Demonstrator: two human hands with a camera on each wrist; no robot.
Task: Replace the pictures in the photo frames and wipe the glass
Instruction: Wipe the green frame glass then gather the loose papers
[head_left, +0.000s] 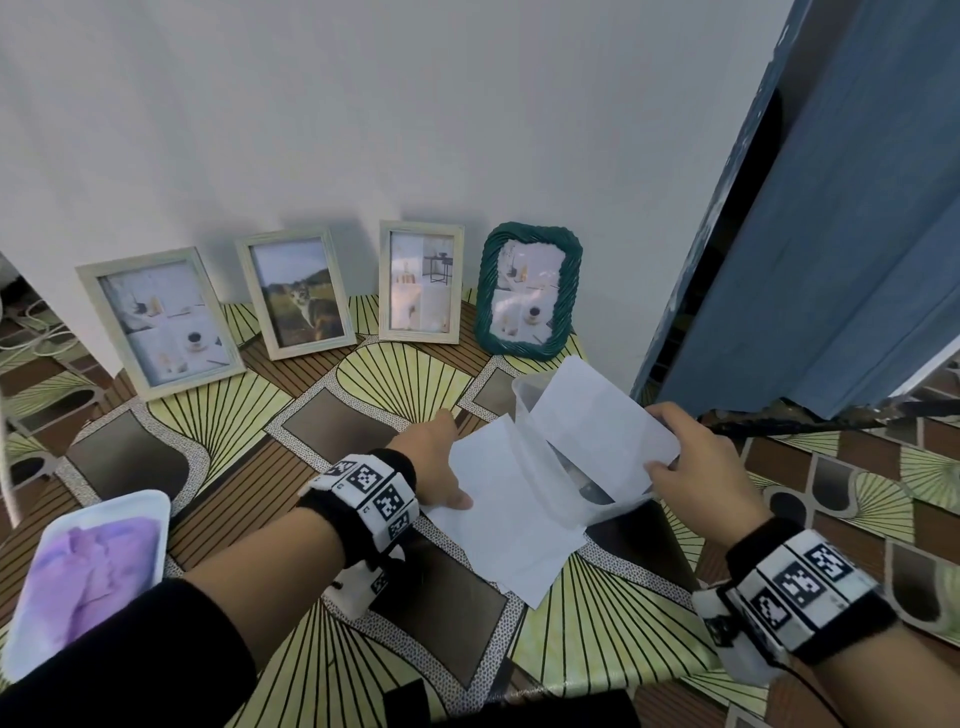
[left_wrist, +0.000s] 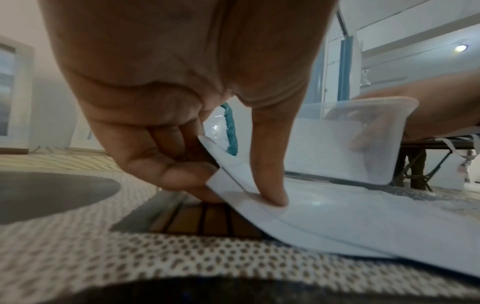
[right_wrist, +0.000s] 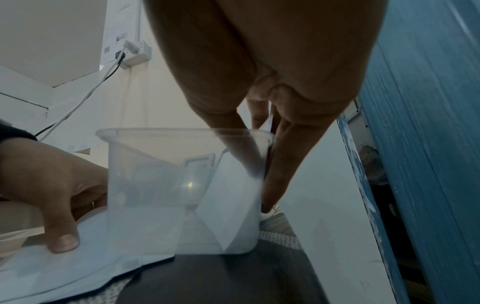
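Four photo frames lean on the wall: three pale wooden ones (head_left: 161, 322) (head_left: 296, 293) (head_left: 421, 283) and a green twisted one (head_left: 530, 291). My left hand (head_left: 441, 462) pinches a small stack of white sheets (head_left: 509, 535) lying on the table, thumb on top and fingers under the edge (left_wrist: 241, 191). My right hand (head_left: 696, 467) holds another white sheet (head_left: 597, 421) by its edge; the sheet stands tilted inside a clear plastic container (right_wrist: 155, 185). The sheets show only blank backs.
A white tray (head_left: 31, 623) with a purple cloth (head_left: 88, 577) lies at the near left of the patterned table (head_left: 395, 379). A blue door (head_left: 831, 234) stands close on the right. A charger and cables hang on the wall (right_wrist: 135, 53).
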